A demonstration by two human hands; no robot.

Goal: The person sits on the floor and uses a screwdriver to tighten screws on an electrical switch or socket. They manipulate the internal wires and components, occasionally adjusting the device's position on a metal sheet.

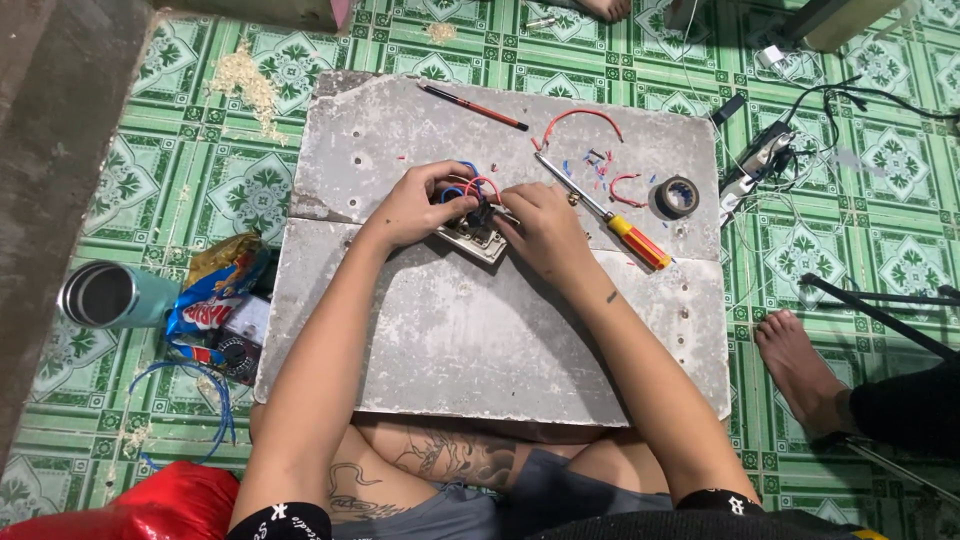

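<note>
While we look down on the grey slab serving as our counter, both hands meet at its upper middle over a small switch plate lying face down there. Our left hand grips the plate's left edge, fingers curled against the looped blue and red wires rising from its back. Our right hand is closed on the plate's right side, fingertips pressed in among the same wires; the exact contact point is hidden. Just right of that hand lies a screwdriver with a yellow and red handle, untouched, its shaft pointing up-left. A roll of dark tape sits near the handle, with red wire offcuts scattered between. A red pencil rests near the slab's top edge, well apart. On the green tiled floor to the left stand a metal cup and a snack packet. Another person's bare foot rests at right.
</note>
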